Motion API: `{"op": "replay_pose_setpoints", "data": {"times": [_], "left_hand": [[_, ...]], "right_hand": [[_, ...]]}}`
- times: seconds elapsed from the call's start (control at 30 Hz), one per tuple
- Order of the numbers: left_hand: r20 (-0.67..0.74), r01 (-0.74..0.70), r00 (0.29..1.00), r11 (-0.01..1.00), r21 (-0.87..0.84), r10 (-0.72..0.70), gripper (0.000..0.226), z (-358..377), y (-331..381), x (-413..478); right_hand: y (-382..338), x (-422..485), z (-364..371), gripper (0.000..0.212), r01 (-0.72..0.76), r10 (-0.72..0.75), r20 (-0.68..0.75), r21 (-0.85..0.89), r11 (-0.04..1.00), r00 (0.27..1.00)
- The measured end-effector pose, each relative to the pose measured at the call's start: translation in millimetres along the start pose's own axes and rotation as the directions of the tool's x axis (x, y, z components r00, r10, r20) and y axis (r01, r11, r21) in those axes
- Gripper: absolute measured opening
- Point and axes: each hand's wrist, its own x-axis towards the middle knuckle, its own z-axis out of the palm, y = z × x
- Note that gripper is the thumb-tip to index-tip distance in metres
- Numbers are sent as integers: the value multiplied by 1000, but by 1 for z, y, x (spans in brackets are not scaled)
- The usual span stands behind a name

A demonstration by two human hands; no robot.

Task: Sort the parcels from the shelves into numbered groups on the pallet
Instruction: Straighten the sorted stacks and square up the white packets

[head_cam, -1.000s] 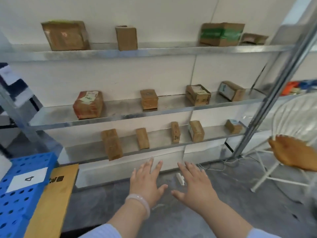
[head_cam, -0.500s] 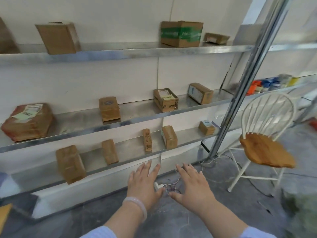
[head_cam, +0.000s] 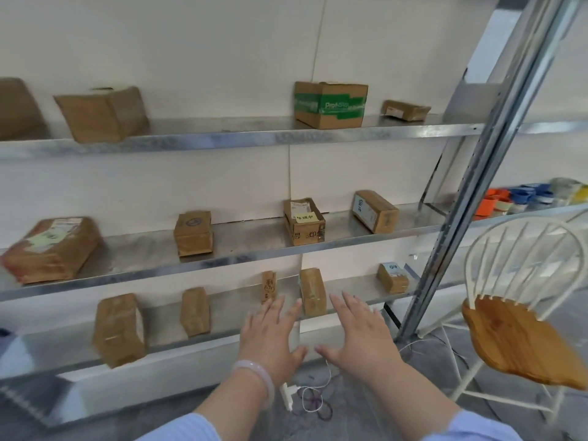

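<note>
Left hand (head_cam: 270, 342) and right hand (head_cam: 362, 338) rose toward taped cardboard parcel (head_cam: 313, 291), fingers (head_cam: 276, 310) spread.

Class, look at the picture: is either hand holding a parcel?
No: the left hand and the right hand are both spread open with straight fingers before the bottom shelf, gripping nothing.

Light-blue sleeves (head_cam: 187, 429), pale, perhaps jade bangle (head_cam: 254, 375)
</note>
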Motion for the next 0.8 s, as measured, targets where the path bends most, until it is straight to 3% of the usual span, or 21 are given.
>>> {"op": "replay_pose_setpoints", "data": {"times": [0.37, 0.8], "left_hand": [[-182, 6, 983, 999, 46, 2, 78, -93, -13, 31], [-185, 123, 977, 988, 95, -104, 83, -117, -116, -51]], "right_hand": [[-35, 34, -85, 97, 63, -69, -175, -40, 997, 982], [-148, 7, -77, 99, 224, -238, -74, -155, 962, 968]]}}
